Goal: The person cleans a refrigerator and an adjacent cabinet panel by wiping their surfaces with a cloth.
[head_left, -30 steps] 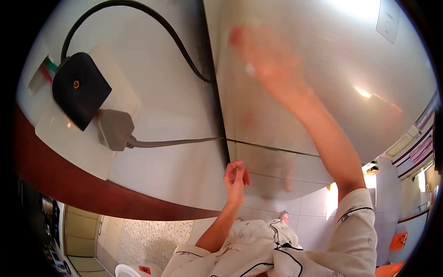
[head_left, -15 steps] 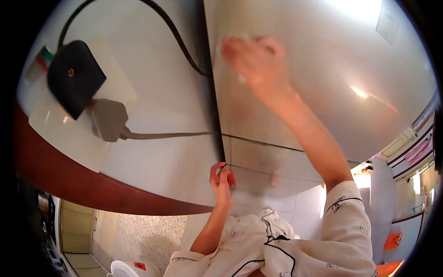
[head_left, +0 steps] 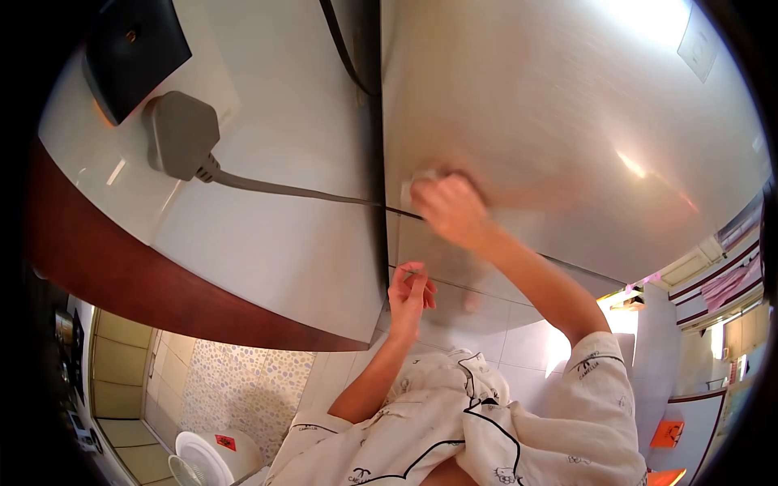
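Observation:
My right hand (head_left: 451, 209) is closed on a pale cloth (head_left: 415, 185), only partly visible, and presses it on the glossy metallic panel (head_left: 527, 105) near its lower left edge. Below and to the left, my left hand (head_left: 411, 290) hangs by the panel's lower corner with its fingers loosely curled; whether they hold anything is hard to see. A grey plug (head_left: 185, 135) and a black plug (head_left: 136, 57) sit in a white socket at the upper left. The grey cable (head_left: 284, 189) runs right, to the panel's dark edge.
Dark red trim (head_left: 162, 283) curves below the white wall surface. On the lower left floor stands a white bin (head_left: 212, 458) beside a pebble-patterned floor (head_left: 243, 385). An orange bag (head_left: 667, 434) is at the lower right, and pink cloth (head_left: 733, 285) hangs at the right.
My right hand has moved down the panel with the cloth, from near the top to its lower part. The view has shifted, and my left hand stays loosely curled.

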### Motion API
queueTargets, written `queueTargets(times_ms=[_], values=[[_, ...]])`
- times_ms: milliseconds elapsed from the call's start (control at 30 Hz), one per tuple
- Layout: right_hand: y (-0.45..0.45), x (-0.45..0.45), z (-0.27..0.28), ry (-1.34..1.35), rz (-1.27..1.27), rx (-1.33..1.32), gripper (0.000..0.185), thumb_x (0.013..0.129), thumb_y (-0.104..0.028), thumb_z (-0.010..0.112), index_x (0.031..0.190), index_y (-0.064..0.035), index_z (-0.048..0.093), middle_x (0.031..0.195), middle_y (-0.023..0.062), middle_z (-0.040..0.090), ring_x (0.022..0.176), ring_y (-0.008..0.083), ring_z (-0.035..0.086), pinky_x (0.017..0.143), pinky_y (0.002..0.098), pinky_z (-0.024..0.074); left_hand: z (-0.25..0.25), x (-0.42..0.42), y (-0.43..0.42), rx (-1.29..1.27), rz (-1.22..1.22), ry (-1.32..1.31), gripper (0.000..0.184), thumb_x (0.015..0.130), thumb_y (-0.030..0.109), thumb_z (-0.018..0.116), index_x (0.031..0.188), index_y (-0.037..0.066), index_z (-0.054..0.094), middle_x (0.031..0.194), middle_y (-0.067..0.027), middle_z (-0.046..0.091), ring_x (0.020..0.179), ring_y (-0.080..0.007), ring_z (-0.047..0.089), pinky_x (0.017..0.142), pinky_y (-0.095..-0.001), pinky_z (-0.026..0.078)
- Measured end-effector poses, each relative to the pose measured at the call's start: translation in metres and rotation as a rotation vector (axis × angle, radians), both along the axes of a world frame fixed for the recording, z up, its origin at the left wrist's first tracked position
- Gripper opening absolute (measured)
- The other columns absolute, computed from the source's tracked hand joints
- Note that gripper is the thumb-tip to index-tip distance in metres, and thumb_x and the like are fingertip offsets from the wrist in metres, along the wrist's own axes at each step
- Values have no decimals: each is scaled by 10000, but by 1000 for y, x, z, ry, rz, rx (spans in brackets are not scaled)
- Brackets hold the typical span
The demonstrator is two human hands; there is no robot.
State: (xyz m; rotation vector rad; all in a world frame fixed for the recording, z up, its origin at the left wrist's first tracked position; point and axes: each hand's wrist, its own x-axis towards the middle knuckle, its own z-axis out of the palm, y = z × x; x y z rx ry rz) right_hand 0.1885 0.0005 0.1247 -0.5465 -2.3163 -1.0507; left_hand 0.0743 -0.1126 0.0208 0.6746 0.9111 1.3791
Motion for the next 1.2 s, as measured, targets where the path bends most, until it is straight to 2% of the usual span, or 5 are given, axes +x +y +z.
queueTargets(times_ms=[367, 533, 633, 867, 1200], values=[[-6, -6, -57, 30, 10, -91, 214, 656, -100, 601, 858, -47, 647, 945, 42, 590, 820, 182, 518, 673, 317, 402, -5, -9, -4, 2, 63, -23, 147, 889, 206, 554, 967, 88, 512, 620, -32, 537, 464, -94, 461, 443, -239, 332], [-7, 1, 8, 265, 49, 18, 216, 652, -95, 600, 856, -45, 651, 914, 39, 583, 786, 181, 505, 673, 313, 397, -15, -19, -10, -71, 96, 23, 135, 888, 200, 548, 957, 91, 510, 619, -32, 535, 468, -91, 454, 436, -242, 331], [-4, -6, -52, -32, -68, -53, 306, 656, -119, 602, 956, -87, 649, 977, -6, 602, 826, 179, 520, 692, 319, 394, -9, -10, -4, -51, 44, -19, 126, 889, 195, 541, 952, 91, 510, 621, -30, 533, 470, -92, 453, 434, -245, 327], [-15, 3, 34, 399, 3, 90, 247, 648, -76, 633, 885, -7, 640, 999, 43, 594, 892, 190, 537, 692, 302, 424, -9, -13, -1, -46, 71, -19, 126, 896, 188, 522, 955, 78, 505, 624, -30, 526, 471, -102, 451, 437, -252, 330], [-3, -24, -31, 155, 33, -82, 285, 656, -76, 619, 935, -32, 656, 1039, 29, 599, 951, 177, 530, 755, 304, 444, 1, -12, 0, -20, 71, -21, 139, 902, 216, 524, 952, 87, 507, 624, -31, 531, 473, -101, 461, 444, -243, 318]])
